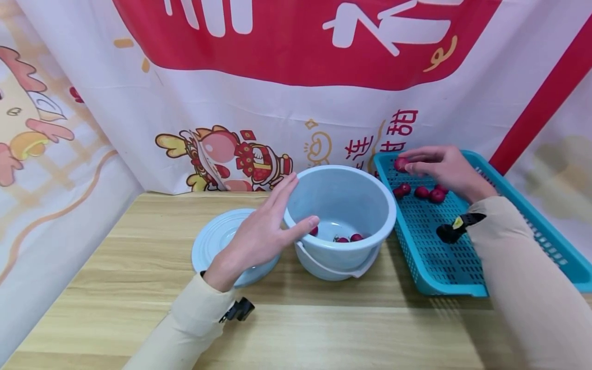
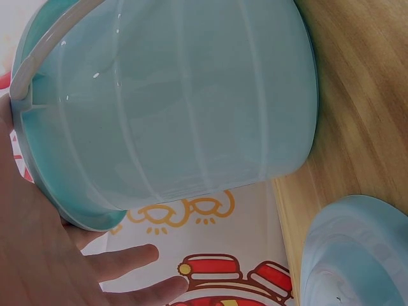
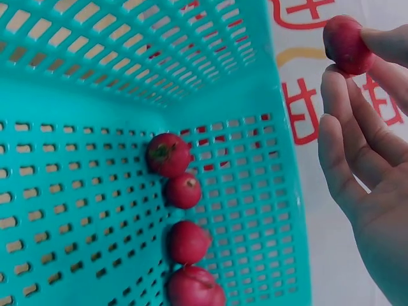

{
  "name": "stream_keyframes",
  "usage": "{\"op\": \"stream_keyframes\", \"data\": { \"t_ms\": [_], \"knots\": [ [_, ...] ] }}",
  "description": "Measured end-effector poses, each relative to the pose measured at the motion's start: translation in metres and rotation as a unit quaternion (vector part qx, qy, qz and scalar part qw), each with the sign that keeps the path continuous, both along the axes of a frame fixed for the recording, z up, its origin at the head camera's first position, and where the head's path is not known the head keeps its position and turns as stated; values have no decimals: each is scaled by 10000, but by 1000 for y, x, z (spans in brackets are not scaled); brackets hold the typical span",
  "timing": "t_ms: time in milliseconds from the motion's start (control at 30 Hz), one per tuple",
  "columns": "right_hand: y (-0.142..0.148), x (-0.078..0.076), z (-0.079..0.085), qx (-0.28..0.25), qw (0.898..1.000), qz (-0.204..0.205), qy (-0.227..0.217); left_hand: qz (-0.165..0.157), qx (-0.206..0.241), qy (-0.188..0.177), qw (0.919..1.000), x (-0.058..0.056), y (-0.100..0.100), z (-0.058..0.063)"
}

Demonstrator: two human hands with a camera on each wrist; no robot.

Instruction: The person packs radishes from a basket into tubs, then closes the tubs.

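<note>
1. White printed cloth [image 1: 277, 113] is hung along the back edge of a wood-grain bench [image 1: 324, 334].
2. Placed between a round lid [image 1: 217, 236] and a turquoise basket [image 1: 455, 264] is a blue bucket [image 1: 344, 203], mouth uncovered; bench surface is seen in front.
3. The bucket's left rim is touched by the left hand [image 1: 256, 234], fingers straight.
4. One red radish [image 1: 401, 164] is pinched by the right hand [image 1: 444, 167] near the basket's far left corner.
</note>
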State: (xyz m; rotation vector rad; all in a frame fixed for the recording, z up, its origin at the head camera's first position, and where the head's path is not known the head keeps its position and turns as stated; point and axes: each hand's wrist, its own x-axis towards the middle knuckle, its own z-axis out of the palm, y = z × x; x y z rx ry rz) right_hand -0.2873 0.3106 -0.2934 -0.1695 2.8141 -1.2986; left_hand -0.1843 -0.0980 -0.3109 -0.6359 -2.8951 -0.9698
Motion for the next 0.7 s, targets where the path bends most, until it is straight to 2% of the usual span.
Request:
{"op": "stream_keyframes", "data": {
  "t_ms": [300, 700],
  "knots": [
    [-11, 8, 7, -116, 9991, 53, 408, -3, 1, 22, 10000, 0, -1, 0],
    [-33, 23, 15, -675, 9905, 520, 1080, -13, 1, 22, 10000, 0, 0, 0]
  ]
}}
